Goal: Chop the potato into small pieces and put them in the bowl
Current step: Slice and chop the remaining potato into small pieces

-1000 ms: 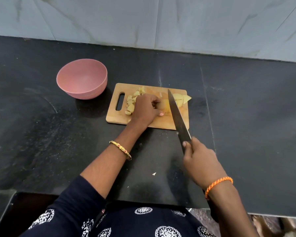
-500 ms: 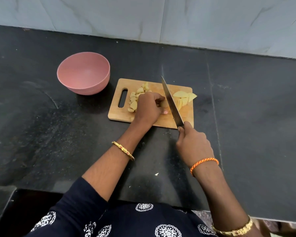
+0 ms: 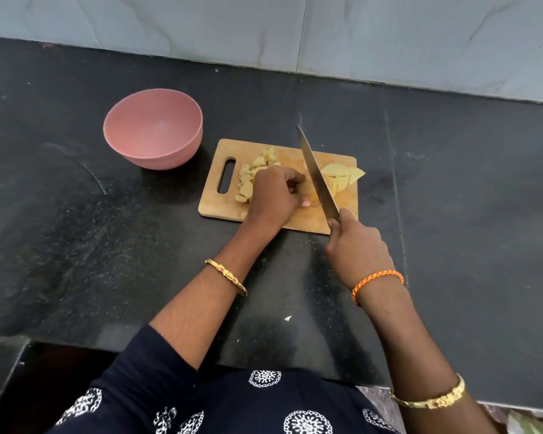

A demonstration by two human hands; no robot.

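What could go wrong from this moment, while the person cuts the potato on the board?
1. The left hand holds the potato with its fingertips close beside the knife blade; a slip might cut a finger.
2. The potato wedges lie at the right edge of the cutting board, one tip past it; they may fall onto the counter.
3. The pink bowl has nothing in it yet; pieces may spill during transfer.

Pink bowl, pale-yellow potato pieces, black counter

Matt wooden cutting board, shiny metal knife blade, matt pink bowl, speckled polished black stone counter.
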